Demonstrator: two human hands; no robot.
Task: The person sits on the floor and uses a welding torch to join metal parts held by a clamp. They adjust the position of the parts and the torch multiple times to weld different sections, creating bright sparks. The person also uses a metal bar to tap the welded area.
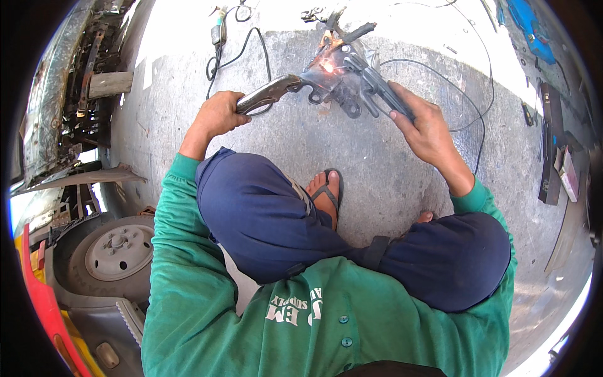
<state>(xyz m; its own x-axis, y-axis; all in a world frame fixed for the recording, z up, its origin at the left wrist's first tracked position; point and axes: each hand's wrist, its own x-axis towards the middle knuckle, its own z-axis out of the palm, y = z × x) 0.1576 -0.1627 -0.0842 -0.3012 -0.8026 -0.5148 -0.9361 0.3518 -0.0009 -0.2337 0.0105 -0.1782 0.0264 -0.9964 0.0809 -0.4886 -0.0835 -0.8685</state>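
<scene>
Left grip (220,115) wraps curved grey metal tool handle (270,94); right grip (422,122) clasps long black tool (380,85); dark, glowing metal piece (326,66) between them, upper centre.

From my feed, concrete floor (377,182) between the knees (239,188) and the metal piece (347,99) leaves me room to pass. Higher up, the glowing spot (328,65), the left-held tool (270,92) and the right-held tool (380,86) block my way. A cable loop (267,53) obstructs the left, a trailing cable (483,135) the right; a sandaled foot (325,193) juts in below.
</scene>
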